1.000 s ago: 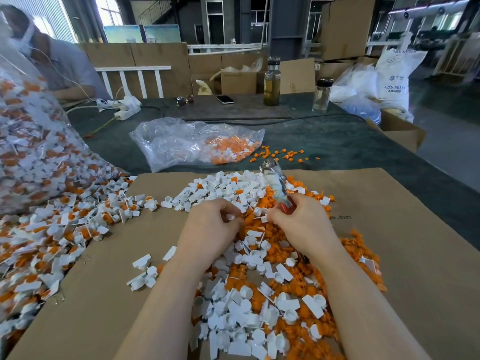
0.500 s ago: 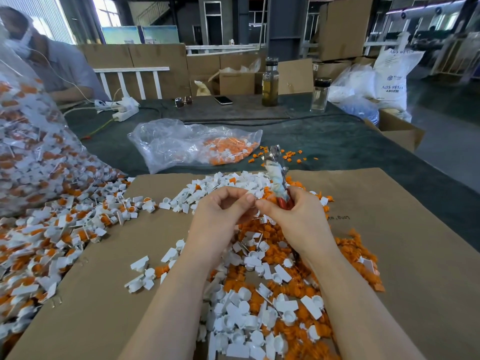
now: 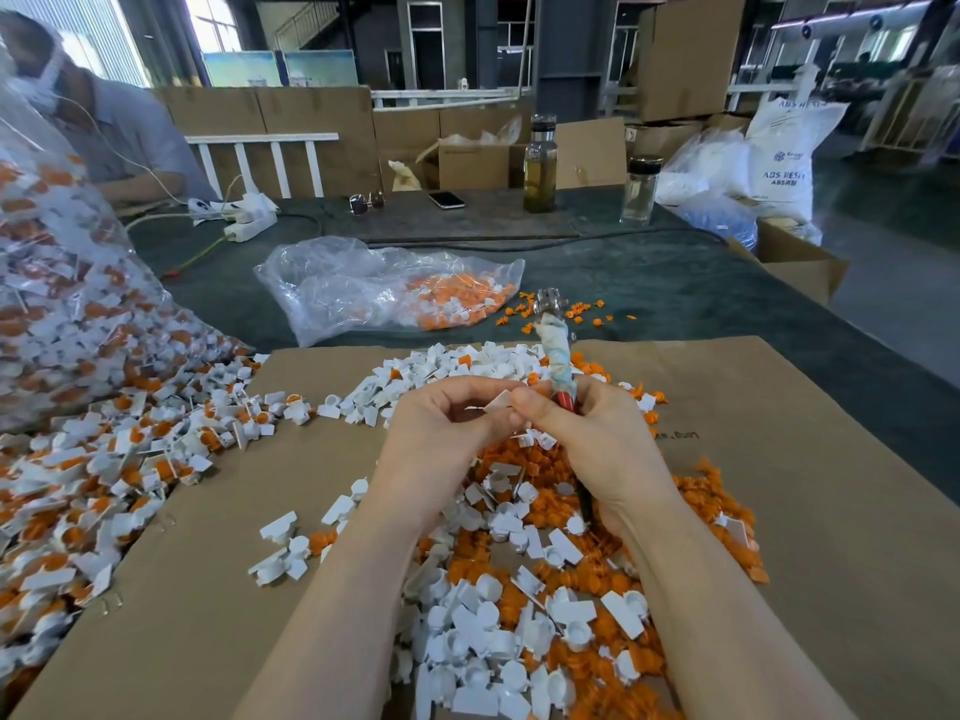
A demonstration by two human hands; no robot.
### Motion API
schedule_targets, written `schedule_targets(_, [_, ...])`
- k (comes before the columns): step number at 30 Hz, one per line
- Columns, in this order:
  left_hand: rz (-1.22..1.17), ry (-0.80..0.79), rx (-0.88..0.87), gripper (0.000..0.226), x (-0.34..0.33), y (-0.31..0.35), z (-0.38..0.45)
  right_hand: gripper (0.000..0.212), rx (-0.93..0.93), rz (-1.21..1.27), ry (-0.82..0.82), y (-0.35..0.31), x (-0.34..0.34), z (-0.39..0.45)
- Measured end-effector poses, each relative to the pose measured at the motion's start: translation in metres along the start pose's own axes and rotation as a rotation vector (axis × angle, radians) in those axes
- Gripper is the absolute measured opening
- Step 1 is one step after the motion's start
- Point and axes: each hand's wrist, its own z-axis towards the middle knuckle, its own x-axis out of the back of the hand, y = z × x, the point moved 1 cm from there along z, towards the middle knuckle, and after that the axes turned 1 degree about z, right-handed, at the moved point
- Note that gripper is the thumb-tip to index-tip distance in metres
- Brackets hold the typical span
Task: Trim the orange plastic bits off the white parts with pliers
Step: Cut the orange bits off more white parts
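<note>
Centrally, head view: left hand (image 3: 441,439) and right hand (image 3: 597,439) pinching flat white part (image 3: 500,399) together above pile (image 3: 519,589) of white and orange plastic pieces. Right hand also gripping pliers (image 3: 557,356), tape-wrapped handle, metal head pointing away. Brown cardboard sheet (image 3: 779,459) lying over dark green felt table (image 3: 675,283); clear crinkled bag (image 3: 374,288) resting behind.

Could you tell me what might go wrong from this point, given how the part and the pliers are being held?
1. The white part is pinched between fingertips of both hands, while the right hand also holds the pliers; that shared grip could let either slip.
2. The left hand has its fingers close to where cutting would happen, so a nip seems possible.
3. A dropped part would vanish into the mixed pile below.
</note>
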Motion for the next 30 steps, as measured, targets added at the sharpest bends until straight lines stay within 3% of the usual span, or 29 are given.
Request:
schedule_targets(10, [0.161, 0.111, -0.063, 0.017, -0.003, 0.004, -0.003, 0.019, 0.002, 0.009, -0.062, -0.003, 0.003, -0.002])
schedule_targets(17, [0.057, 0.164, -0.047, 0.017, -0.006, 0.004, -0.002, 0.003, 0.056, 0.023, 0.030, 0.002, 0.001, -0.001])
schedule_targets(30, [-0.272, 0.315, 0.077, 0.008, -0.011, 0.002, -0.001, 0.009, 0.287, -0.130, 0.131, 0.000, -0.004, -0.003])
